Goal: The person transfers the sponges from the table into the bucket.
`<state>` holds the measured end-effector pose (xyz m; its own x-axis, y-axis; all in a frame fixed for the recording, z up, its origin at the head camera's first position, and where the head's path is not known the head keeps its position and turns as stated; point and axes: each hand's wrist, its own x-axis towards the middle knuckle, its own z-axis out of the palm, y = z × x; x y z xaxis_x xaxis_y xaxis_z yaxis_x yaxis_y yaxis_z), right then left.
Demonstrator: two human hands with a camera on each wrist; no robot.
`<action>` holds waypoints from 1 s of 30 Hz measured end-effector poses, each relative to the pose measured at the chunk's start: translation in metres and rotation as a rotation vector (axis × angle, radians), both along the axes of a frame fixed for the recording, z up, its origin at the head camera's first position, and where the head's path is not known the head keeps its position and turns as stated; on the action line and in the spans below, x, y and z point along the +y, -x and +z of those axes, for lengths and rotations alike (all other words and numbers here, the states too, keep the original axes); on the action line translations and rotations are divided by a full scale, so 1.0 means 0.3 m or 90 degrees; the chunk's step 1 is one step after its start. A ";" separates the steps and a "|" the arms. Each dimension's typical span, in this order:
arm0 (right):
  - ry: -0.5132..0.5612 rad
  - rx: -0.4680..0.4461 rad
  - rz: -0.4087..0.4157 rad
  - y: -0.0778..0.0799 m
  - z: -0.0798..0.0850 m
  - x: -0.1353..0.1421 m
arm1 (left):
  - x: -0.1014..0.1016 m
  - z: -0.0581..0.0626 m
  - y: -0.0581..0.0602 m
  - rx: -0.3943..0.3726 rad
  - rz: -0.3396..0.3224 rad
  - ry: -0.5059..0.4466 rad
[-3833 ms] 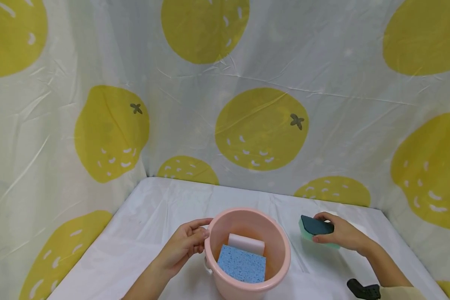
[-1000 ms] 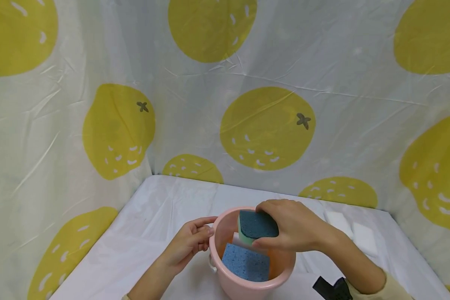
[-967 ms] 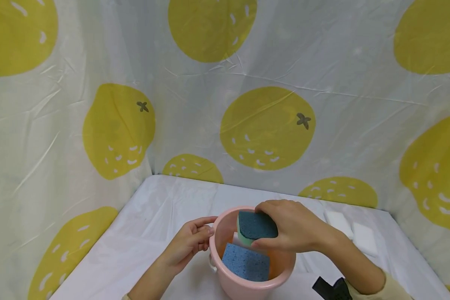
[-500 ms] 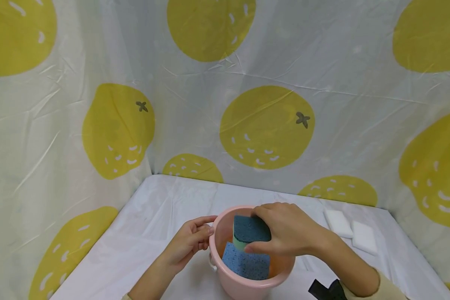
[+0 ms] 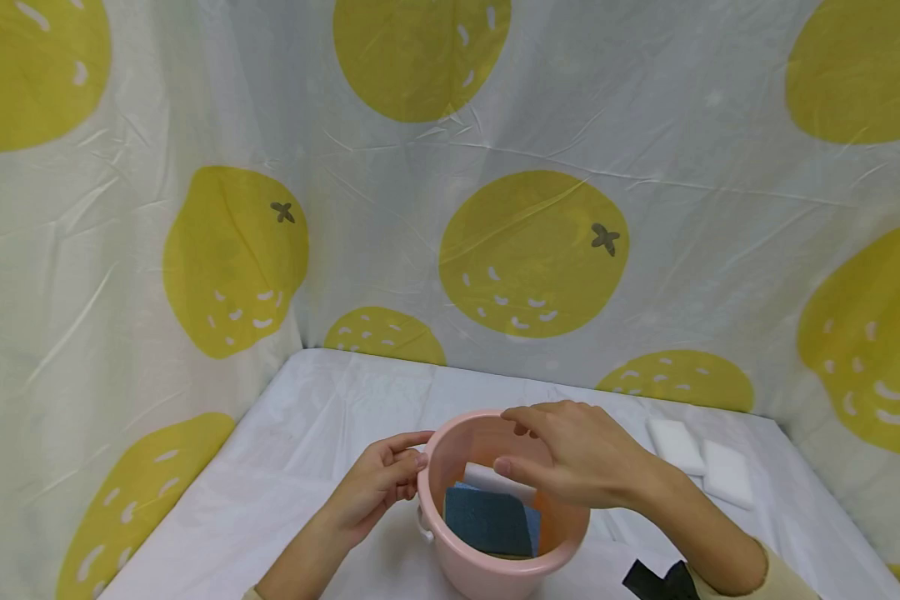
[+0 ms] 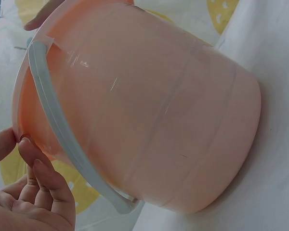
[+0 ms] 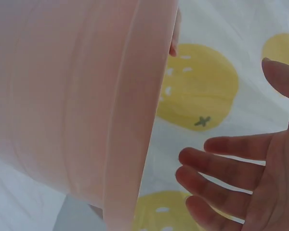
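Observation:
A pink bucket [image 5: 495, 579] stands on the white-covered table, its pale handle [image 6: 62, 130] hanging down the side in the left wrist view. My left hand [image 5: 375, 487] pinches the bucket's left rim between thumb and fingers. Over the bucket's mouth is my right hand [image 5: 581, 454], fingers spread and holding nothing. Inside, a dark green scouring sponge [image 5: 487, 521] lies on top of a blue sponge [image 5: 534, 529], which it mostly covers. Behind them in the bucket sits a pale pink roll-shaped piece [image 5: 498, 482], partly hidden by the right thumb.
Two white sponge blocks [image 5: 675, 447] lie side by side on the table [image 5: 360, 400] to the right, beyond the right forearm. A lemon-printed curtain [image 5: 375, 217] rises behind and on both sides.
My right hand carried the dark green scouring sponge from the right over the bucket, then let it go onto the blue sponge. The left hand kept hold of the rim.

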<state>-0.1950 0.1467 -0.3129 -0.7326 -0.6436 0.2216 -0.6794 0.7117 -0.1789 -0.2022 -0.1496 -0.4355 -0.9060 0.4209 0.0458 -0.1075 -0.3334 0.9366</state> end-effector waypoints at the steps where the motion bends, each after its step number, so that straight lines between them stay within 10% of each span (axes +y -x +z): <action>1: -0.001 0.000 0.002 -0.001 -0.001 0.003 | 0.000 -0.001 0.000 -0.001 0.002 0.001; 30: 0.031 -0.024 -0.033 -0.012 -0.010 0.165 | -0.001 -0.003 -0.001 -0.004 0.003 0.010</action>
<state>-0.1915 0.1962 -0.3160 -0.7732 -0.5935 0.2235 -0.6338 0.7354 -0.2395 -0.2019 -0.1501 -0.4363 -0.9085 0.4166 0.0331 -0.1122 -0.3193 0.9410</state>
